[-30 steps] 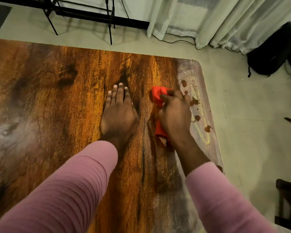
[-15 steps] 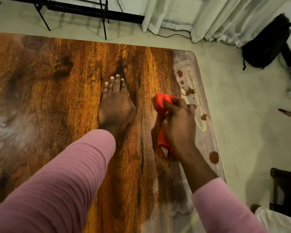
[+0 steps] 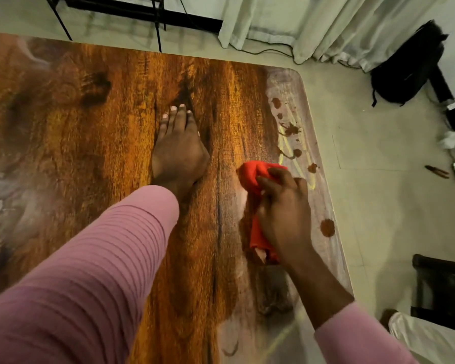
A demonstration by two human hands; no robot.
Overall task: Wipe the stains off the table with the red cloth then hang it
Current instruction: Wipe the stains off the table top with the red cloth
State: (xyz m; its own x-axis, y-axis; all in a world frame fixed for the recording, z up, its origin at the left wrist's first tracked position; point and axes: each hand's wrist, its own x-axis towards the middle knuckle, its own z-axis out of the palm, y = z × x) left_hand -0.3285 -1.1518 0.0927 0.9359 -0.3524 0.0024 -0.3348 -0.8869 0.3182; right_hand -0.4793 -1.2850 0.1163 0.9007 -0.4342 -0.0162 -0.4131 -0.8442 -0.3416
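Your right hand (image 3: 281, 216) grips the bunched red cloth (image 3: 256, 177) in curled fingers while your left hand (image 3: 179, 153) lies flat-fingered on the glossy wood-grain table (image 3: 90, 127); brown stains (image 3: 327, 227) sit unwiped from one to four o'clock of the cloth, and hanging is not yet done.

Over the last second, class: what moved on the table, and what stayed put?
The right hand, gripping the red cloth, slid it back toward the near edge of the table, away from the far stains. Nothing was taken up or let go. The left hand stayed flat on the table; the brown stains remain.
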